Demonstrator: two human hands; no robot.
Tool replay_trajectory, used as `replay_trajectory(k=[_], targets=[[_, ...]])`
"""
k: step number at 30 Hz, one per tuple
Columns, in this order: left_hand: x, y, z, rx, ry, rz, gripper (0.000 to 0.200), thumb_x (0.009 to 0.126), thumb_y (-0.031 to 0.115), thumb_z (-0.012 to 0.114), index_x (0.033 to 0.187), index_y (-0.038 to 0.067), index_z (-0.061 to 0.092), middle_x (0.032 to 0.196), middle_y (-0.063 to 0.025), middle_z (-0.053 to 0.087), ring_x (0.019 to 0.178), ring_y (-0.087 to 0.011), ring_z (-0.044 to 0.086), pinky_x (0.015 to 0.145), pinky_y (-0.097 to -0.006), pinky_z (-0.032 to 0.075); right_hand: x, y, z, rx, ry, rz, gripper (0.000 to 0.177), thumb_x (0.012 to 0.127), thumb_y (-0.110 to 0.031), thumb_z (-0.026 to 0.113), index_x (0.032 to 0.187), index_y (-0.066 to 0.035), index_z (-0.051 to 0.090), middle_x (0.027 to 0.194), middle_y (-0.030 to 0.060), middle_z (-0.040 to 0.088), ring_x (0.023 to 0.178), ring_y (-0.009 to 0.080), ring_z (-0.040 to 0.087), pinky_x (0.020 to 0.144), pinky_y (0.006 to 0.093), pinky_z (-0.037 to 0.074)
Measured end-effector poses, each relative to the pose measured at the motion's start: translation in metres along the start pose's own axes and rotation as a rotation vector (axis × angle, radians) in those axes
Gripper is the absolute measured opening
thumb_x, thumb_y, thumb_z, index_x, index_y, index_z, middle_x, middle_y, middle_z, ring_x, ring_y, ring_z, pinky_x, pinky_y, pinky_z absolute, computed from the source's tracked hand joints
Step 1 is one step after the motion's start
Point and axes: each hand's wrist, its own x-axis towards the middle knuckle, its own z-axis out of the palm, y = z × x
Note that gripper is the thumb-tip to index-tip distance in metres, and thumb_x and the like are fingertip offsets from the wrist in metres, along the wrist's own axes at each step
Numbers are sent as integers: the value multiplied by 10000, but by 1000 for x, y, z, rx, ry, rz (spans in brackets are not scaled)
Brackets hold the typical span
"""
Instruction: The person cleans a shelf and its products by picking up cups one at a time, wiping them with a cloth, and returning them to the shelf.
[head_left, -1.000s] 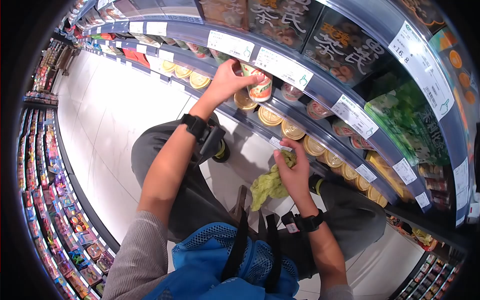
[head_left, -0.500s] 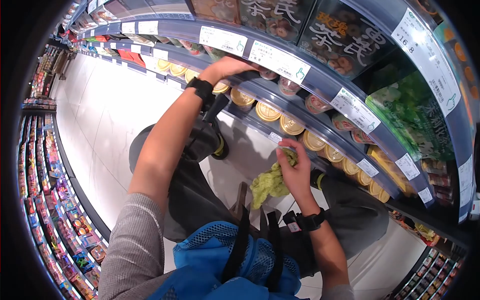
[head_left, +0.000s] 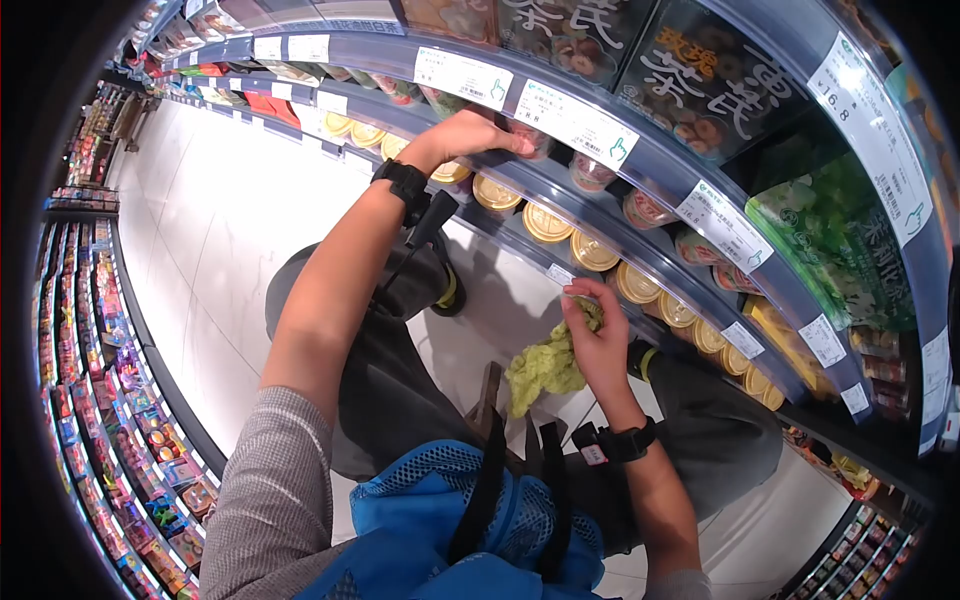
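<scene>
My left hand [head_left: 468, 138] reaches into the middle shelf under a price label. Its thumb rests on a small jar [head_left: 535, 142] with a red and white label, and the other fingers go behind the label strip, partly hidden. Similar jars [head_left: 592, 172] stand to the right along that shelf. Lower down, in front of the bottom shelf, my right hand [head_left: 600, 335] is closed round a crumpled yellow-green cloth [head_left: 545, 372], which hangs down to the left of the palm.
Gold-lidded tins [head_left: 548, 222] line the bottom shelf. Above are dark boxes [head_left: 690, 85] and green bags [head_left: 835, 240]. Price labels [head_left: 577, 125] run along the shelf edges. A blue mesh bag [head_left: 440, 500] lies over my lap. Shelves of small goods [head_left: 110, 420] stand at left.
The view has shifted slightly, so the shelves sit lower and further right. More of my left thumb now shows against the jar. My right hand still holds the cloth, nearly unmoved.
</scene>
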Motion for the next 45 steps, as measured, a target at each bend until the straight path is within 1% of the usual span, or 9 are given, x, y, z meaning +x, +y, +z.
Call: replay_trajectory(k=[17,19,21,22,23,28,32,39,45], targets=[[-7,5,22,-93,79,88,152,746,84,721,864,12,659,830,-19,652,786,-93,587,743,-248,473,-1,-4,-1,26,-20,17,215,842,-50,604,1045,-16,543,965,74,615,913,136,562,824,266,431],[-5,-2,22,-103,67,34,299,697,69,755,944,1,601,866,-40,625,800,-113,573,752,-265,467,-2,-4,0,27,-26,6,211,843,-51,603,1043,-17,543,966,73,614,915,137,561,827,266,429],[-10,-9,28,-177,147,191,422,709,82,750,1063,-4,539,980,-66,606,888,-125,556,812,-269,448,-1,-3,0,15,-12,10,204,846,-51,599,1040,-19,543,962,69,612,910,136,561,825,267,431],[-35,22,35,-77,324,88,531,705,109,762,1139,1,476,1036,-76,578,938,-132,535,838,-276,436,-1,-2,-1,20,-17,6,204,846,-51,599,1040,-19,543,962,69,612,910,136,561,825,267,431],[-28,-19,35,-123,496,143,536,690,118,771,1120,-14,479,969,-68,577,895,-135,540,839,-281,436,-1,0,-2,15,-10,-1,200,847,-49,598,1037,-17,545,959,68,612,908,134,561,822,266,433],[-41,-28,16,177,1196,83,728,648,178,785,1199,-61,373,1096,-182,476,1000,-242,493,907,-330,399,0,-5,1,100,-8,91,190,849,-45,593,1030,-7,552,955,68,615,907,135,564,818,262,434],[-18,-32,1,248,1169,115,790,601,192,803,1192,-64,346,1157,-243,455,1087,-363,466,931,-385,384,0,-6,3,95,-3,45,166,872,-69,575,1025,-7,560,944,46,622,920,115,554,829,249,416],[2,-28,-5,146,1078,30,570,660,208,768,1071,8,425,1021,-209,617,990,-333,598,844,-375,459,0,-3,-2,105,13,48,161,876,-62,564,1029,-11,556,958,47,609,935,112,542,841,245,405],[4,-30,-1,-7,1121,-3,539,716,272,713,1087,-45,484,986,-192,634,939,-319,617,806,-365,473,0,-5,-6,189,5,130,154,891,-76,545,1033,-18,556,971,51,596,932,115,537,837,240,404]])
